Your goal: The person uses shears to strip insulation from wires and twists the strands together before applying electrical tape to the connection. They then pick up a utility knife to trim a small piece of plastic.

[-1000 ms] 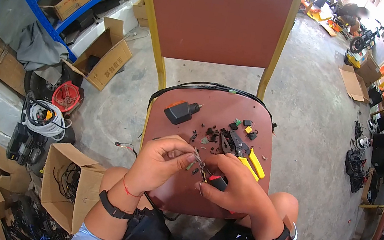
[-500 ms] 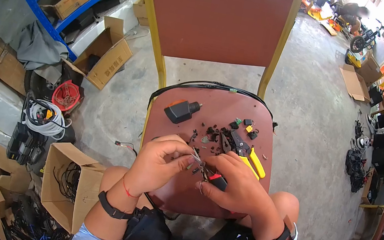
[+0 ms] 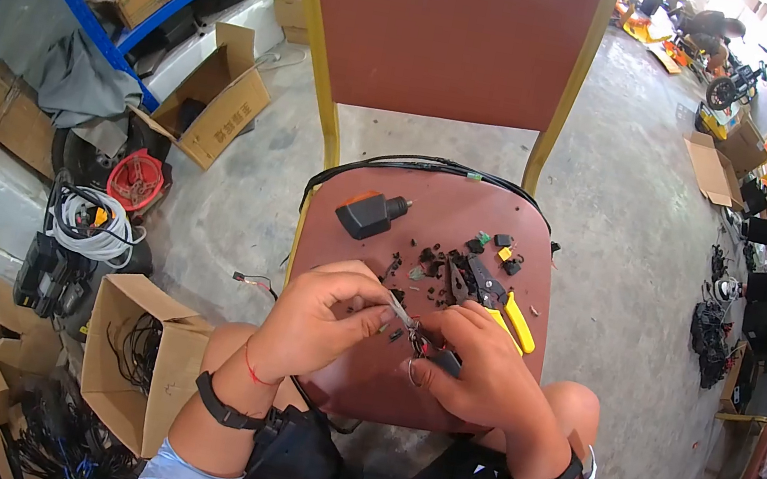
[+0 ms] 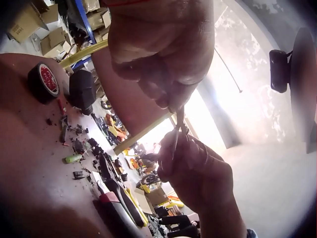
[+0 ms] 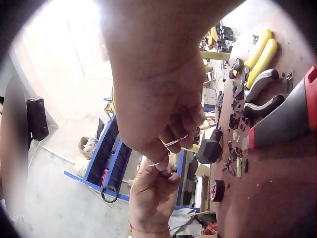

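Since the earlier frame, the chair seat (image 3: 350, 376) has been shifted slightly toward 1 o'clock in the head view, and more of a grey strand (image 3: 401, 312) is exposed. The strand is pinched by the left hand (image 3: 330, 317) and gripped by the curled fingers of the right hand (image 3: 475, 361), the two being held close together above the seat. From them, small dark scraps (image 3: 432, 264) are seen at 12 o'clock, yellow-handled pliers (image 3: 508, 313) at 2, and a black-and-orange piece (image 3: 372, 215) at 11. Farther out, a white coil (image 3: 79, 237) is seen at 9, and a cardboard box (image 3: 176, 357) between 8 and 9.
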The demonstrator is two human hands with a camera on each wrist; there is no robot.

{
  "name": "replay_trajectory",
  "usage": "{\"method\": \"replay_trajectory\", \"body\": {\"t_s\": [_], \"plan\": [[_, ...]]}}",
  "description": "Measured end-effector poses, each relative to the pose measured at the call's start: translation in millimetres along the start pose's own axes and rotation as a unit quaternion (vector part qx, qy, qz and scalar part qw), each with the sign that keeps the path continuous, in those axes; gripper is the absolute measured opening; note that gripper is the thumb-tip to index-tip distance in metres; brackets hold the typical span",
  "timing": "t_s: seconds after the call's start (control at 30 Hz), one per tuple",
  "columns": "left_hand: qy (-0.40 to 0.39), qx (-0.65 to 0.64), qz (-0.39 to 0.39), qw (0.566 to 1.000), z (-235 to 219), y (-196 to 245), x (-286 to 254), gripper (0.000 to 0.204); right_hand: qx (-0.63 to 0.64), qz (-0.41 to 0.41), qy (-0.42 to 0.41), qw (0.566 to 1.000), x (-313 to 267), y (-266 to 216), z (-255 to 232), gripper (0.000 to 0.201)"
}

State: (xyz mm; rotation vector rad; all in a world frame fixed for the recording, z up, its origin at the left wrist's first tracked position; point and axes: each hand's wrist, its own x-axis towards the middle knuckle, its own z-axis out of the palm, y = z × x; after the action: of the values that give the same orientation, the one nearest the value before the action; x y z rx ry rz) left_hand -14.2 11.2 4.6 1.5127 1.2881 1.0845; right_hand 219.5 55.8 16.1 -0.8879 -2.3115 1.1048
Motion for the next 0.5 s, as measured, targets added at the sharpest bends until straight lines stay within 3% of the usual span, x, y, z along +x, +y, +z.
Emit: {"method": "replay_trajectory", "body": {"t_s": [0.4, 0.5], "plan": [[0.016, 0.009, 0.007, 1.000, 1.4, 2.9, 0.7, 0.010, 0.049, 0.068, -0.020, 0.996, -0.4, 6.8, 0.5, 0.039], [0.016, -0.011, 0.001, 1.000, 2.8, -0.3, 1.0, 0.011, 0.071, 0.050, -0.006, 0.996, 0.8, 6.2, -0.7, 0.043]]}}
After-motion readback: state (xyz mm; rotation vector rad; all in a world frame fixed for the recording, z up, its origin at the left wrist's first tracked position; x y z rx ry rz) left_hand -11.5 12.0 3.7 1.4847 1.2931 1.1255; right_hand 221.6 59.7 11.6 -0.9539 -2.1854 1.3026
